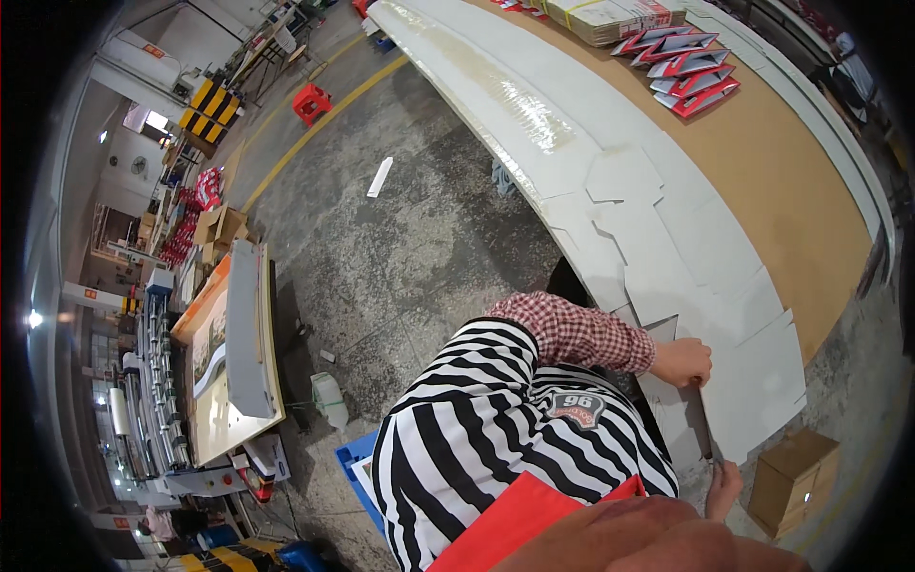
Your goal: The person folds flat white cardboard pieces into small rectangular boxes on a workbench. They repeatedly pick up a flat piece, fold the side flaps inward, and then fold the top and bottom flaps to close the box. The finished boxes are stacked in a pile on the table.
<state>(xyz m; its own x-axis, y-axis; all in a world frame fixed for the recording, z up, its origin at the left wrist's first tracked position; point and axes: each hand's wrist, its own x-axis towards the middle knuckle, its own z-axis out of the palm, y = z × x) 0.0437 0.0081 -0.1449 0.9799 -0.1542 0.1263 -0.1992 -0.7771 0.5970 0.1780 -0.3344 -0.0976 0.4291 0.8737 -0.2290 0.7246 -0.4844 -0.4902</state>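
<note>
My left hand (683,362), in a red checked sleeve, is closed with its fingers curled at the edge of a white cardboard piece (699,419) whose grey side shows. Across from it, my right hand (724,491) pinches the near end of that piece; its wrist and lower part are largely hidden. The piece stands tilted at the near edge of a long table (610,167) spread with overlapping white cardboard sheets. Whether anything small sits between my right fingertips cannot be made out.
Red-and-white folded cartons (691,71) and a strapped stack of board (610,19) lie at the table's far end. A brown cardboard box (793,481) stands at lower right. A red stool (311,103), a white strip (379,178) and a panelled machine table (250,334) are to the left.
</note>
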